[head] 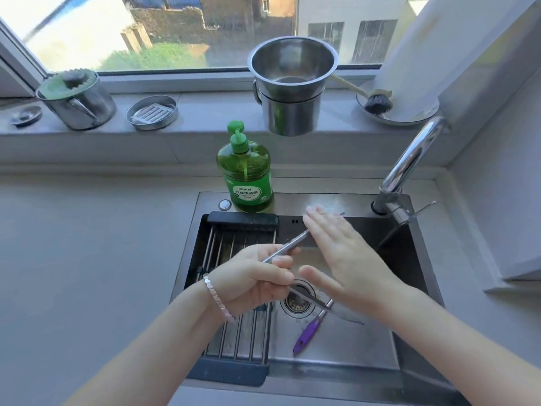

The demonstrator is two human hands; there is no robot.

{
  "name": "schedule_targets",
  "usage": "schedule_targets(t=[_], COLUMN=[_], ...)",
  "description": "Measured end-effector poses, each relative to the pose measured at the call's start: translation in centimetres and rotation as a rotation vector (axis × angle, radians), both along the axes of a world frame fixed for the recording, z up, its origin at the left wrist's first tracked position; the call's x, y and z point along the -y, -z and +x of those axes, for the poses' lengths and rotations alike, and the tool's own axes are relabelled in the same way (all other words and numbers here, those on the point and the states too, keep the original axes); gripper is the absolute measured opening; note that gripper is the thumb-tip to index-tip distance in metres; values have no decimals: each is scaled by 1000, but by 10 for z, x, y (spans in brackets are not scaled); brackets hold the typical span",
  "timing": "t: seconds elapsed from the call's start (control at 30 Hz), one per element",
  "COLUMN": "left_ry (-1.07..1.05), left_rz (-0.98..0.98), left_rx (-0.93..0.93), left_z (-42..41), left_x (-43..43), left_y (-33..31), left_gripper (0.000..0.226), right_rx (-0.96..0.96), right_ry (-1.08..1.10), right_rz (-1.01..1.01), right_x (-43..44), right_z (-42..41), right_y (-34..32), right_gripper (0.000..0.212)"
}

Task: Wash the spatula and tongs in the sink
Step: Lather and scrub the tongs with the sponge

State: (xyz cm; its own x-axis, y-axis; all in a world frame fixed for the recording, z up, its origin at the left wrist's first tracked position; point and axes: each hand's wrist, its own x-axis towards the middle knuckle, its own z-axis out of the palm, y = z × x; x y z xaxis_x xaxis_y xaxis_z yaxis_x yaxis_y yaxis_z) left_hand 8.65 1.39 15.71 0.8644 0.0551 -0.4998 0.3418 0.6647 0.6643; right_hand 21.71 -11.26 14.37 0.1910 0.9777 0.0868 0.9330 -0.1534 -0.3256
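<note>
Spatula (306, 334) with a purple handle lies on the sink (351, 350) floor just beside the drain (296, 303), its far end hidden under the right hand (342, 259). Left hand (254, 279) grips the metal tongs (289, 244) above the drain, 2 arms spread: 1 angled up toward the far wall, 1 down over the drain. Right hand flat, fingers straight, covering the upper arm's tip. Roll-up rack (240, 335) spans the sink's left side. Green soap bottle (246, 177) stands on the far rim, faucet (409, 159) at far right. 2 stacked steel pots (292, 112) sit on the windowsill.
</note>
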Motion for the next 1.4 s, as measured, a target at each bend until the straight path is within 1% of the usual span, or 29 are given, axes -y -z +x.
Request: schedule_targets(t=[0.03, 0.13, 0.17, 0.23, 0.27, 0.3, 0.37, 0.43, 0.47, 0.5, 0.53, 0.57, 0.6, 0.63, 0.7, 0.8, 0.87, 0.9, 0.93, 0.97, 1.07, 1.1, 1.13, 1.2, 1.23, 1.27, 1.33, 1.37, 1.4], left_ry=[10, 59, 61, 54, 63, 79, 99, 87, 89, 106, 136, 158, 183, 207, 233, 157, 72, 41, 13, -16, -27, -36, -52, -74, -78, -80, -77, -74, -68], left_rz=[-36, 24, -2, -120, -133, -89, 63, 193, 305, 495, 763, 1056, 1319, 1515, 1727, 1897, 1920, 1886, 1816, 1724, 1446, 1369, 1302, 1187, 1139, 1110, 1110, 1129, 1153], left_rx=[2, 8, 17, 34, 38, 35, -2, -69, -100, -126, -134, -103, -50, -1, 65, 129, 169, 176, 168, 136, 26, 7, -2, -4, -7, -12, -7, 2, 9], left_z=[0, -1, -2, -2, -3, -3, -4, -5, -4, -5, -4, -4, -5, -6, -9, -11, -9, -9, -10, -11, -16, -17, -17, -15, -15, -14, -14, -15, -15], left_x=[-1, -1, -1, -2, -2, -1, 1, 3, 4, 5, 5, 5, 6, 8, 10, 12, 13, 14, 14, 14, 13, 14, 14, 16, 16, 17, 18, 18, 19], left_y=[2, 4, 5, 4, 4, 3, 2, 0, -1, -1, 0, 2, 5, 7, 12, 16, 17, 18, 16, 14, 7, 6, 4, 2, 1, 1, 0, 1, 1], left_gripper=[26, 17, 18, 25, 28, 27, 26, 25, 25, 22, 18, 16, 14, 14, 11, 7, 9, 16, 20, 20, 7, 6, 8, 12, 13, 13, 12, 12, 10], right_rx=[-11, 16, 37, 46, 24, 5, 0, 30, 21, -3, -24, -51, -86, -103, -102, -77, -42, -9, 24, 38, -14, -29, -33, 40, 66, 71, 7, -7, 17], right_ry=[-31, -212, -215, -106, -89, -127, -234, -221, -154, -88, -64, -69, -84, -103, -79, 28, -19, -47, -63, -58, 129, 145, 115, -1, -26, 2, 174, 213, 183], right_rz=[-14, -8, 7, 9, 0, 1, 10, 0, -6, -8, -41, -52, -44, -29, -7, -5, 14, 28, 45, 47, 26, 3, -3, -7, -3, 12, 44, 47, 61], right_x=[2, 4, 4, 3, 2, 3, 4, 3, 4, 5, 7, 9, 10, 11, 13, 14, 13, 13, 13, 13, 18, 19, 20, 20, 20, 19, 18, 17, 16], right_z=[-1, -20, -19, -11, -10, -14, -28, -21, -12, -5, -2, -6, -14, -23, -29, -23, -33, -38, -37, -29, 5, 8, 5, -11, -13, -10, -2, -2, -6], right_y=[1, 4, 4, -2, -4, -4, 0, 2, 3, 6, 9, 11, 11, 12, 13, 10, 8, 11, 13, 15, 17, 15, 15, 17, 18, 17, 13, 9, 8], right_gripper=[87, 85, 85, 87, 88, 88, 86, 88, 95, 103, 109, 111, 109, 104, 97, 97, 92, 89, 88, 89, 99, 100, 101, 96, 94, 92, 93, 94, 93])
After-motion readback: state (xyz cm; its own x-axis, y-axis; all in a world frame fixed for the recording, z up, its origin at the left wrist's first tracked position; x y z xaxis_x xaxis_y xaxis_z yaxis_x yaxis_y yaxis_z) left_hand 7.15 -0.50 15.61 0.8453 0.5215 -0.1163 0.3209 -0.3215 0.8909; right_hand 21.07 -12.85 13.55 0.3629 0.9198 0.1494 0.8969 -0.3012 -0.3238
